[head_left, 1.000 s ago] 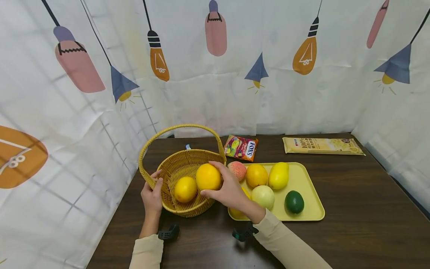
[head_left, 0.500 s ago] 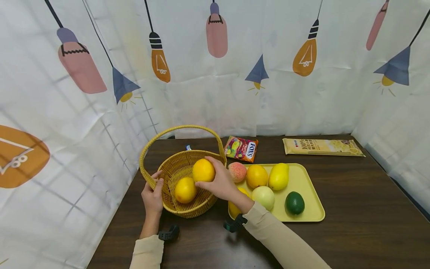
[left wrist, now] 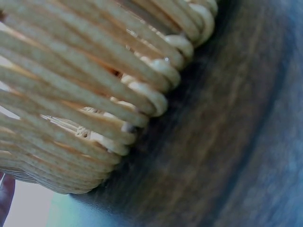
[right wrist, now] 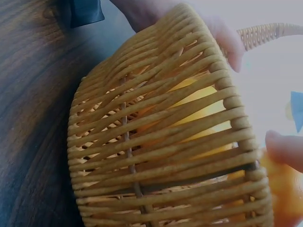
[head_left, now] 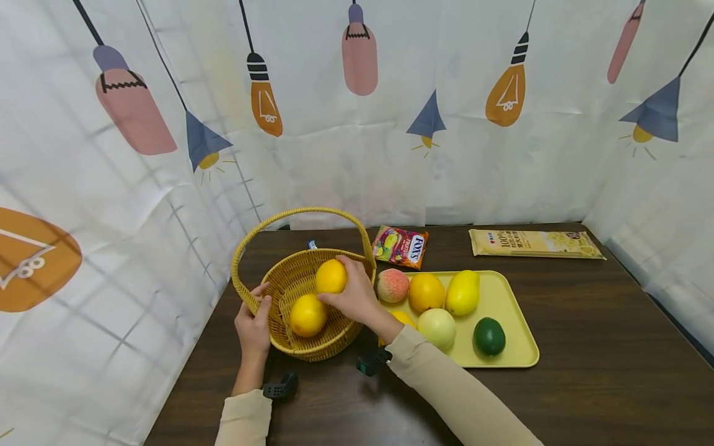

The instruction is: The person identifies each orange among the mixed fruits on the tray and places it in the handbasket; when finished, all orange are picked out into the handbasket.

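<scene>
A yellow wicker basket (head_left: 318, 353) with a tall arched handle stands at the left of the table. My left hand (head_left: 253, 328) grips its left rim near the foot of the handle, thumb on the near side. Over the basket's right half, my right hand (head_left: 357, 296) holds an orange (head_left: 331, 276) between thumb and fingers. A second round, yellow-orange fruit (head_left: 308, 315) lies inside, just below the held one. In the right wrist view, the woven wall (right wrist: 161, 123) hides much of the inside, and a fingertip touches the orange (right wrist: 281, 194).
Right of the basket lies a yellow tray (head_left: 519, 341) with a peach (head_left: 393, 285), an orange (head_left: 426, 292), a lemon-like fruit (head_left: 463, 292), a pale green fruit (head_left: 437, 328) and a dark green fruit (head_left: 489, 336). Behind are a candy bag (head_left: 400, 246) and a long packet (head_left: 535, 242).
My right hand has carried the orange leftward and a little away from me, farther over the basket. My left hand keeps its grip on the rim.
</scene>
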`<state>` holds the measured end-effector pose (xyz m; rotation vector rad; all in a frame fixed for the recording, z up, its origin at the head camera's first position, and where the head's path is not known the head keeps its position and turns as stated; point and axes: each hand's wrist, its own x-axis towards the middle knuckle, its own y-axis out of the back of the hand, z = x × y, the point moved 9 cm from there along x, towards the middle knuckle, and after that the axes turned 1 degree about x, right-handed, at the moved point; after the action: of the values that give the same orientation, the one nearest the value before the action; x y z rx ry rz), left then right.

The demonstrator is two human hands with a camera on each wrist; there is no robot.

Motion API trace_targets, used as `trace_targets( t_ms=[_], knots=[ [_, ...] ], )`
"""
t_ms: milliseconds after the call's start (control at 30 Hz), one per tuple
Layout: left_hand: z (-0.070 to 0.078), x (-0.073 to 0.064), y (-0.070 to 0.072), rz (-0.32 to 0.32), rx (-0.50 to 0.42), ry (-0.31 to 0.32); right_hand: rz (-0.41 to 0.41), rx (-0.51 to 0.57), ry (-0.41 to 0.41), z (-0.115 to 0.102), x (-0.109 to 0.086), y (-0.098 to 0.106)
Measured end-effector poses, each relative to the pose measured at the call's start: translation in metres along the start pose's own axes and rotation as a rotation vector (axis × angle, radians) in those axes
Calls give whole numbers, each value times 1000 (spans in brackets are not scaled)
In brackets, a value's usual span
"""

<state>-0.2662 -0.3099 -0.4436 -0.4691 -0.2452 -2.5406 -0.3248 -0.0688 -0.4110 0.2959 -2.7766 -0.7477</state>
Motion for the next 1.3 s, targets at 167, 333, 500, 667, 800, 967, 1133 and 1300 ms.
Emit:
trace_targets(
  t_ms=[167,333,500,667,800,967,1133,1300],
  knots=[
    [-10,2,2,27,17,-11,-7,-4,-35,1,5,-6],
    [-9,2,2,30,28,-18,3,-19,-81,5,11,-9],
    [-9,3,2,15,26,-10,19,-27,-99,8,17,-12],
    [-8,2,2,22,23,-9,4,-24,-119,10,20,-17],
    [-8,2,2,29,18,-17,-21,-6,-149,13,21,-22],
    [-9,1,0,24,6,0,-38,-3,-159,15,23,-26],
    [-8,1,0,15,12,10,-40,6,-124,12,23,-28],
    [8,-3,-1,-6,34,19,-29,60,-59,5,18,-26]
  ],
)
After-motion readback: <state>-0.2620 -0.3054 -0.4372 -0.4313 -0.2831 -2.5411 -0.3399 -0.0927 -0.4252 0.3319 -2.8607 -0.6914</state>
